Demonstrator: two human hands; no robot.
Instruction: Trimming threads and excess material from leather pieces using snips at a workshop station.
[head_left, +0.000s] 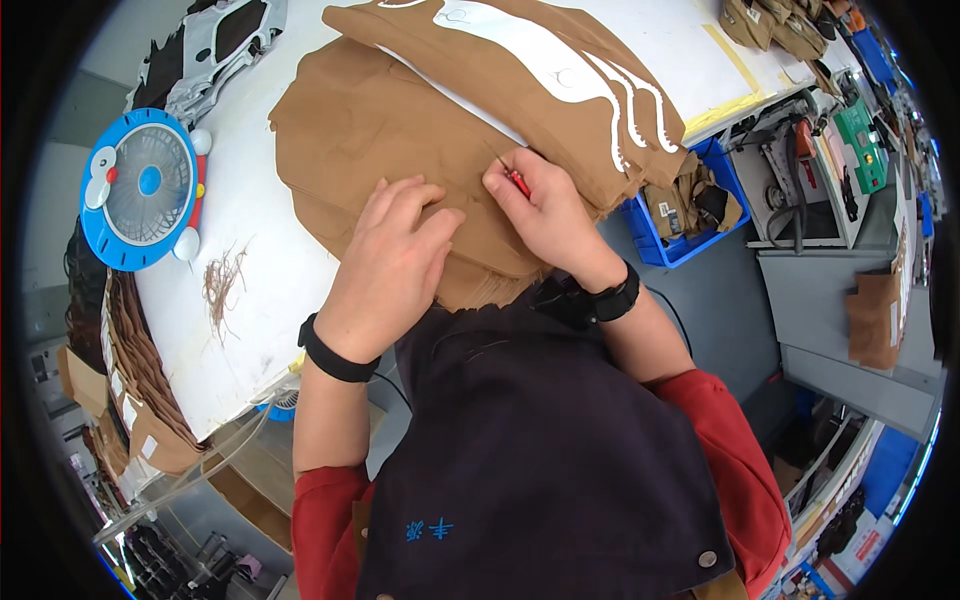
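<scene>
Brown cut cloth pieces (pixel 350 120) lie stacked and partly folded on the white table, their near edges hanging by my apron. Across the far part, the folded cloth carries a white panel (pixel 540 50) with branching strips. My right hand (pixel 555 220) is closed around a small red-handled tool (pixel 518 183); its thin pointed tip reaches over the cloth, and the exact kind is hidden by my fingers. To its left, my left hand (pixel 385 265) rests on the brown cloth, fingers bent and slightly apart, with nothing visible in them.
A blue round fan (pixel 140 190) stands at the table's left, near a small heap of loose threads (pixel 222 290). Right of the table sits a blue crate (pixel 665 250) holding brown cloth items. More brown pieces (pixel 150 370) hang at the left edge.
</scene>
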